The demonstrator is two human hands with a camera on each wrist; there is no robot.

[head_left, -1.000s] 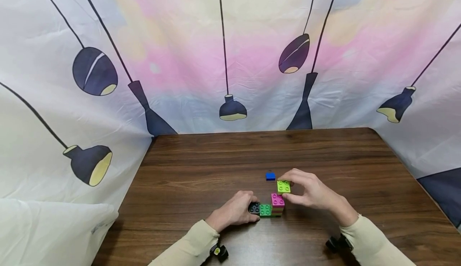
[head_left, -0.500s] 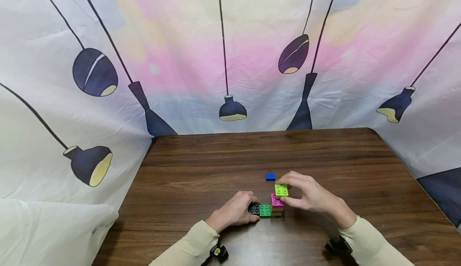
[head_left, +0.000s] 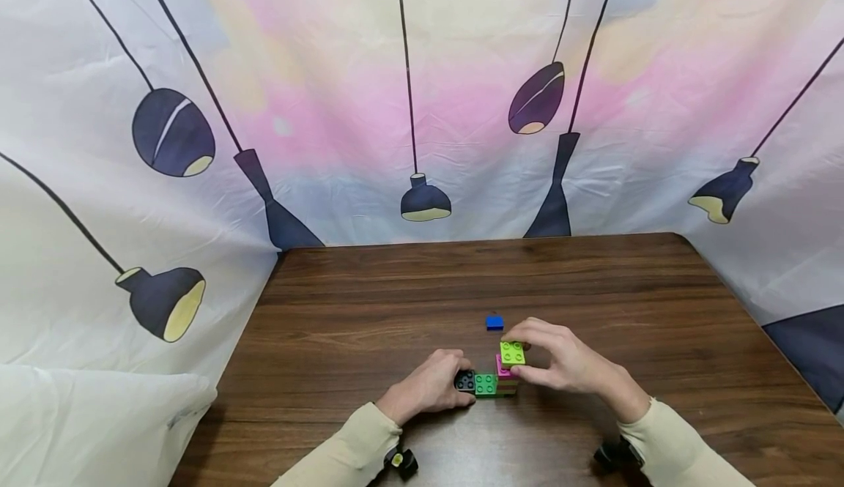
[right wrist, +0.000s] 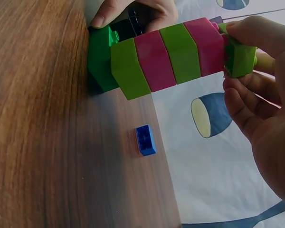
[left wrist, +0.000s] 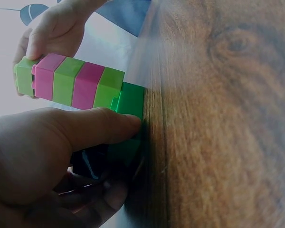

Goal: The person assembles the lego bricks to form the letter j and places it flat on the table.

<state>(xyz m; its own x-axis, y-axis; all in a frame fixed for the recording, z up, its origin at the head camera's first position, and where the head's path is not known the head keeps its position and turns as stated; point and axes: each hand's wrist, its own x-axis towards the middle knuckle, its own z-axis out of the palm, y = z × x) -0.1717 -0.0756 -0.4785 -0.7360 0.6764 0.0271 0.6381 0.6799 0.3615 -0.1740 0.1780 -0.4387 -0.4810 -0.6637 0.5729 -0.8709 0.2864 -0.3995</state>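
Observation:
My right hand pinches a lime toy building brick by its sides. It is at the top of a stack of alternating lime and pink bricks. In the right wrist view the held brick tilts slightly against the studs of the top pink brick, with a small gap showing. The stack rises from the right end of a green brick. My left hand grips the black brick at the left end of the base, its thumb reaching the green brick's side in the left wrist view.
A loose blue brick lies on the brown wooden table, behind the stack. A cloth printed with hanging lamps covers the wall behind and both sides. Wrist cameras are worn on both arms.
My right hand has moved left and toward me, bringing the lime brick from behind the stack to over the pink brick at its top. My left hand stays in place.

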